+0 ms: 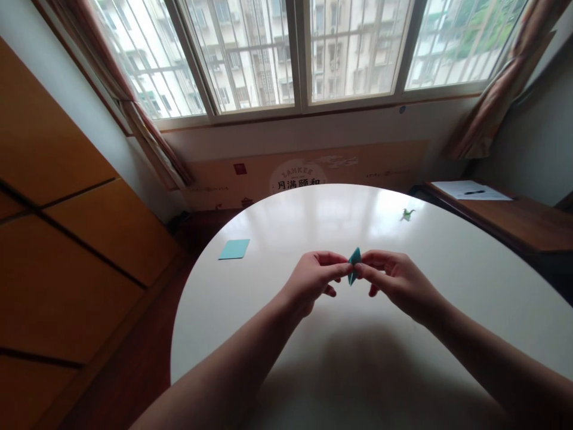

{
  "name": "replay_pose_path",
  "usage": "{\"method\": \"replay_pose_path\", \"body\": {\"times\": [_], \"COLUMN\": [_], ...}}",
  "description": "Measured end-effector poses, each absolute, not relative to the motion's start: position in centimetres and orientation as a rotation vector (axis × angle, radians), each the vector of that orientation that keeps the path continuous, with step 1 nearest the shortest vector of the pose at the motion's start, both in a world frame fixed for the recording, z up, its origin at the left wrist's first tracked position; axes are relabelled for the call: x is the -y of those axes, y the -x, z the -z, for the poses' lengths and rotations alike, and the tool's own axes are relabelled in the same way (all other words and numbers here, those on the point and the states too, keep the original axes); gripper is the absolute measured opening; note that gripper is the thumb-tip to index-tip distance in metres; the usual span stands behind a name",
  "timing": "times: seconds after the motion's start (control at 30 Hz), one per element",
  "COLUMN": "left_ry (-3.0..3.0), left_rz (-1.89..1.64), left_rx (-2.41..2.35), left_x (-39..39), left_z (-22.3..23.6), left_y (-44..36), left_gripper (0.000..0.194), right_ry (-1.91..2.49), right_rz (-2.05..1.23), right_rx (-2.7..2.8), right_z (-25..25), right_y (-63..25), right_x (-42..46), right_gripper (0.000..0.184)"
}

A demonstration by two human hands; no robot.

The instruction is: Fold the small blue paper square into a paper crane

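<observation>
A small piece of folded teal paper [355, 257], diamond-shaped from here, is held up above the white round table [215, 334]. My left hand [316, 276] pinches its left side between thumb and forefinger. From the other side, my right hand [394, 276] grips it the same way, the two thumb tips almost meeting. The fingertips cover the paper's middle, so the folds there are hidden. To the left on the tabletop lies a flat light-blue square of paper [234, 249]. A small green folded paper crane [407, 214] stands near the far right edge.
Behind the table is a wall with a printed cardboard panel [250, 173] under barred windows. On the right, a brown wooden table [537, 218] carries a white sheet [470, 190] and a black pen [474, 192]. An orange-brown cabinet [67, 286] stands at left.
</observation>
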State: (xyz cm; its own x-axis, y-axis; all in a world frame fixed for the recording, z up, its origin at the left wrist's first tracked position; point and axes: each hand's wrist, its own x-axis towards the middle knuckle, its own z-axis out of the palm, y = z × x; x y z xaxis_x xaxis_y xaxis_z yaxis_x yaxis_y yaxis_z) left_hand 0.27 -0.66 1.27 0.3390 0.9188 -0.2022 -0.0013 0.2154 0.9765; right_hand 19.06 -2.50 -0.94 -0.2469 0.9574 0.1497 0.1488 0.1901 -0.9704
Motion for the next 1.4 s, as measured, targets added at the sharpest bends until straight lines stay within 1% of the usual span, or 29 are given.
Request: {"method": "replay_pose_path", "body": {"times": [0.23,0.43,0.5,0.8,1.23,1.4], "left_ry": [-1.234,-1.414,-1.396,-1.194,-1.296,-1.513], "left_rz": [-0.837,-0.910,-0.921,-0.966,-0.935,-0.935], "left_rx": [-1.009,-1.029,-1.022,-1.023,-1.025,-1.056], "left_x": [0.8,1.2,1.2,1.2,1.0,1.0], "left_z": [-1.3,-1.7,-1.9,-2.1,-2.4,-2.5], "left_y": [-0.3,-0.6,-0.7,-0.8,-0.7,-0.4], "left_gripper": [0.028,0.025,0.026,0.025,0.024,0.021], "right_ry": [1.045,1.031,1.010,0.876,0.953,0.974], "right_rz": [-1.190,-1.156,-1.160,-1.365,-1.236,-1.230], "right_rx": [1.550,1.546,1.559,1.421,1.528,1.536], "right_z": [1.2,0.9,0.6,-0.2,0.0,0.0], "right_y": [-19.0,-19.1,-19.1,-19.0,-19.2,-19.3], "right_x": [2.3,2.2,2.1,2.3,2.3,2.2], "right_gripper": [0.035,0.028,0.028,0.031,0.028,0.028]}}
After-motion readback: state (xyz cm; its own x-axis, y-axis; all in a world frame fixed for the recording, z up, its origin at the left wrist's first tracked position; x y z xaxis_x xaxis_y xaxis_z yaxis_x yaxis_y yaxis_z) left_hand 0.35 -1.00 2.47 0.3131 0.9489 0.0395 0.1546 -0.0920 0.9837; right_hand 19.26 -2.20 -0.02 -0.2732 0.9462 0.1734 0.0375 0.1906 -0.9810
